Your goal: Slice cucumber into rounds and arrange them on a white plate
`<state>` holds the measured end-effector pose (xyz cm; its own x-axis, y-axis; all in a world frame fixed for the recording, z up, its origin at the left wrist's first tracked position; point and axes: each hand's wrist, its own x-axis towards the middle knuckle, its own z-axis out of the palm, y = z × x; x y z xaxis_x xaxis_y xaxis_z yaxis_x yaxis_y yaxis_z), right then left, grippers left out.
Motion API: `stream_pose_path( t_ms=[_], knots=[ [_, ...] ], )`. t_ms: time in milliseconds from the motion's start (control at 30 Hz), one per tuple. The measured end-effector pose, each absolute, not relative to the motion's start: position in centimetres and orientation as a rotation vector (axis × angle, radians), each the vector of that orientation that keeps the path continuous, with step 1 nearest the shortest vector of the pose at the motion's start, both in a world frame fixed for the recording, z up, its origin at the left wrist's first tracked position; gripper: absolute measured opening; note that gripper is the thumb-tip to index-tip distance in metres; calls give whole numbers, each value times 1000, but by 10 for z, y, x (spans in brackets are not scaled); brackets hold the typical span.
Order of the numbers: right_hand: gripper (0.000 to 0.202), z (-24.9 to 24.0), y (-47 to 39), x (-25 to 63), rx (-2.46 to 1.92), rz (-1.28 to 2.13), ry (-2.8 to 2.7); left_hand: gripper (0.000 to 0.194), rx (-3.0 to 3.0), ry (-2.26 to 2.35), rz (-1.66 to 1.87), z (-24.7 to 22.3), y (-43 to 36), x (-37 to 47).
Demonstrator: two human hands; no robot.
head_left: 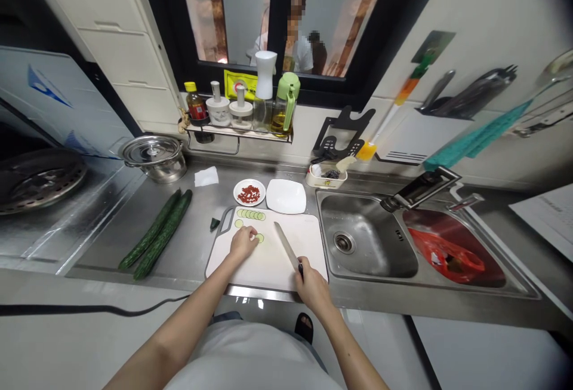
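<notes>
On the white cutting board [268, 264], a row of thin cucumber slices [250, 215] lies near the back left, with a single slice [239, 223] below it. My left hand [244, 243] is over the board, its fingertips closed at the edge of another cucumber slice [260, 238]. The knife [286, 243] is in my right hand [311, 282], fingers wrapped round its black handle, blade pointing up and left over the board. Behind the board stand a plate of chopped red pieces [249, 193] and a white square dish [286, 196].
Two whole cucumbers [163, 232] lie on the steel counter at left, near a lidded pot [156, 157]. A cucumber end [215, 223] sits beside the board. Right of it is the sink [367, 238], with a red bag [447, 257] in the second basin. Bottles fill a wall rack [242, 132].
</notes>
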<state>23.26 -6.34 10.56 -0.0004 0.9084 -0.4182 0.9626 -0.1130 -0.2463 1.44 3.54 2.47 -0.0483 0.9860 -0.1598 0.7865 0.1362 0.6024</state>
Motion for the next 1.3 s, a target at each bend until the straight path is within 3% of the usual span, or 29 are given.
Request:
stream_pose_path(
  t_ms=[200, 400, 733, 1300],
  knots=[
    [51, 107, -63, 232, 2131, -666, 2040, 10, 1657, 1882, 510, 28, 34, 19],
    [35, 106, -60, 228, 2206, -643, 1975, 6, 1461, 1836, 656, 32, 31, 13],
    [37, 106, -59, 234, 2249, -637, 1903, 9, 1290, 2041, 890, 30, 48, -28],
    [34, 96, -65, 242, 2349, -785, 1992, 13, 1446, 2186, 604, 29, 47, -38]
  ],
)
